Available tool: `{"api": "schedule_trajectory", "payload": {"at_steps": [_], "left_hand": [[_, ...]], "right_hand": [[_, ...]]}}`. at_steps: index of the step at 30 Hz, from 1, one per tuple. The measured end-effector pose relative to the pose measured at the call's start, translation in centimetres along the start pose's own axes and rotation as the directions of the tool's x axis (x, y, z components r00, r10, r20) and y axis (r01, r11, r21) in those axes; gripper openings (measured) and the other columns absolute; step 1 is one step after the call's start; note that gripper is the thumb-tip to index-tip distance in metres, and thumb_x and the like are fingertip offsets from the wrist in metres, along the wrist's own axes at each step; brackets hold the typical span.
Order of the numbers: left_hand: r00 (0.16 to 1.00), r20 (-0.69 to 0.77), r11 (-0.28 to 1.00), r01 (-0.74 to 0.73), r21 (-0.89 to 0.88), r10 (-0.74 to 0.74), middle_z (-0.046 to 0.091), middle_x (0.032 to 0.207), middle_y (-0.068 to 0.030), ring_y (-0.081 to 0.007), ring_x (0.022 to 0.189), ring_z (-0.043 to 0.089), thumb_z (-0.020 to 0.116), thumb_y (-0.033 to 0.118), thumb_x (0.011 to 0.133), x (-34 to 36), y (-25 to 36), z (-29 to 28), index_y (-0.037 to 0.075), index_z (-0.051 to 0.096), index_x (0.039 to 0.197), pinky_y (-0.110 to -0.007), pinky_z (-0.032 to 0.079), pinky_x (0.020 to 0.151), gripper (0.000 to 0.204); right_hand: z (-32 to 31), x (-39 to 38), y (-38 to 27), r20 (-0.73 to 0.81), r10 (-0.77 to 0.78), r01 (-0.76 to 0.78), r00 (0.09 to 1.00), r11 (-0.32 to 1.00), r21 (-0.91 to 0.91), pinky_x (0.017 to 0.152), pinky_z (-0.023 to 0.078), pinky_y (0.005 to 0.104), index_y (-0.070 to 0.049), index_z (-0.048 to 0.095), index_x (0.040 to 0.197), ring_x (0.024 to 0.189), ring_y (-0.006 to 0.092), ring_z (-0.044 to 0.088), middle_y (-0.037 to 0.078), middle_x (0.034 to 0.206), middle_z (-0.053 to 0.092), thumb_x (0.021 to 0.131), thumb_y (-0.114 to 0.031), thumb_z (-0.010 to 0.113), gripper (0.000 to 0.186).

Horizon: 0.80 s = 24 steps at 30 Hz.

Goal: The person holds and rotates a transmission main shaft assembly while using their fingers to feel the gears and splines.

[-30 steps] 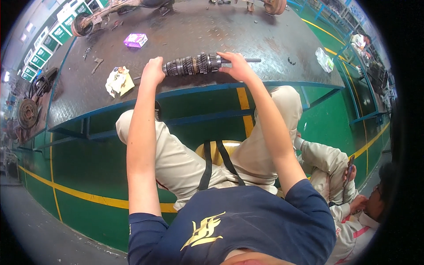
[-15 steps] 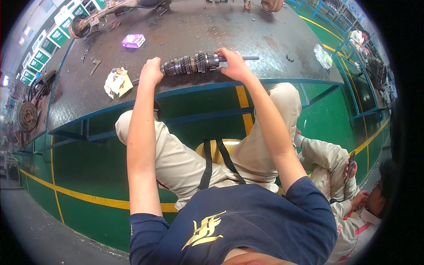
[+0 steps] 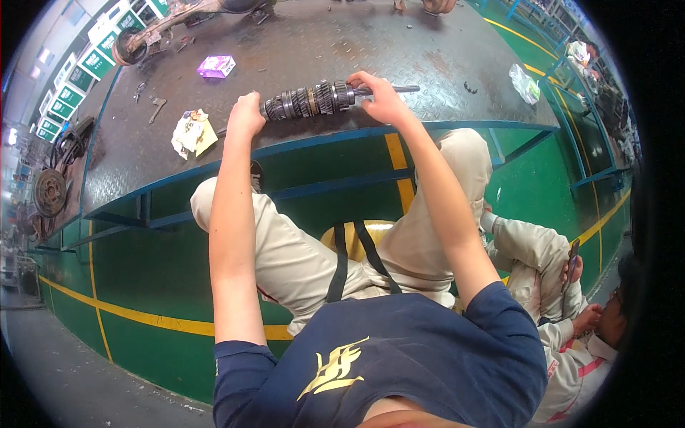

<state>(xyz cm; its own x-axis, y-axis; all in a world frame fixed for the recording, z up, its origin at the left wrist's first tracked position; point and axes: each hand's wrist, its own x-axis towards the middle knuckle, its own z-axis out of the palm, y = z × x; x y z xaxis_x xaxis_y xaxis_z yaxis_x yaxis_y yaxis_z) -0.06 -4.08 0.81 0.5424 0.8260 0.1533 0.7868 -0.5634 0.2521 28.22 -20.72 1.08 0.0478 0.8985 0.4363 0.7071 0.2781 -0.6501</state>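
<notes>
A steel gear shaft assembly (image 3: 310, 101) with stacked toothed gears lies crosswise near the front edge of the metal work table (image 3: 457, 78). My left hand (image 3: 247, 114) is closed on its left end, fingertips hidden behind the hand. My right hand (image 3: 379, 100) grips the right end beside the last gear, thumb below, index finger over the top, with the thin shaft reaching out past it. Crumpled stained paper on a yellow sheet (image 3: 193, 134) sits left of my left hand; a purple box (image 3: 216, 66) is farther back.
An axle housing (image 3: 160, 30) spans the back left, small tools (image 3: 157, 108) lie at left, and a plastic bag (image 3: 524, 84) is at right. A brake drum (image 3: 50, 192) is at far left. A co-worker (image 3: 578, 321) holding a phone sits close at my right.
My right hand has shifted slightly up, carrying the shaft's right end with it a little. My left hand stays about where it was.
</notes>
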Motion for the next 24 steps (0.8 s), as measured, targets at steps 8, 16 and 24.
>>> {"api": "schedule_trajectory", "payload": {"at_steps": [8,16,24], "left_hand": [[0.999,-0.028,0.999,-0.033,-0.013,0.033,0.066,0.105,-0.0266,-0.0422,0.103,0.063,0.063,-0.004,0.075,-0.3,0.2,-0.1,-0.003,0.061,0.100,-0.047,0.052,0.089,0.025],[0.999,-0.034,0.999,-0.036,-0.009,0.035,0.065,0.105,-0.0266,-0.0420,0.103,0.063,0.062,-0.005,0.074,-0.4,0.4,-0.4,-0.004,0.061,0.100,-0.047,0.052,0.089,0.026],[1.000,-0.018,0.999,-0.024,-0.030,0.023,0.065,0.106,-0.0273,-0.0424,0.104,0.062,0.063,-0.005,0.073,-0.5,0.2,-0.1,-0.003,0.062,0.099,-0.047,0.052,0.089,0.026]], "right_hand": [[0.0,0.0,-0.4,0.026,0.133,-0.131,0.991,0.990,-0.055,0.099,0.047,0.0411,-0.008,0.057,0.124,0.110,0.0340,0.062,0.019,0.110,0.066,0.071,0.007,0.052,0.056],[0.2,0.1,0.1,0.013,0.064,-0.062,0.998,0.994,-0.087,0.096,0.048,0.0419,-0.005,0.060,0.120,0.107,0.0389,0.063,0.021,0.111,0.067,0.073,-0.003,0.058,0.047],[-0.7,0.3,0.2,0.080,0.158,-0.164,0.984,0.983,0.083,0.096,0.048,0.0368,-0.004,0.060,0.121,0.107,0.0307,0.065,0.017,0.111,0.069,0.074,0.002,0.055,0.048]]}}
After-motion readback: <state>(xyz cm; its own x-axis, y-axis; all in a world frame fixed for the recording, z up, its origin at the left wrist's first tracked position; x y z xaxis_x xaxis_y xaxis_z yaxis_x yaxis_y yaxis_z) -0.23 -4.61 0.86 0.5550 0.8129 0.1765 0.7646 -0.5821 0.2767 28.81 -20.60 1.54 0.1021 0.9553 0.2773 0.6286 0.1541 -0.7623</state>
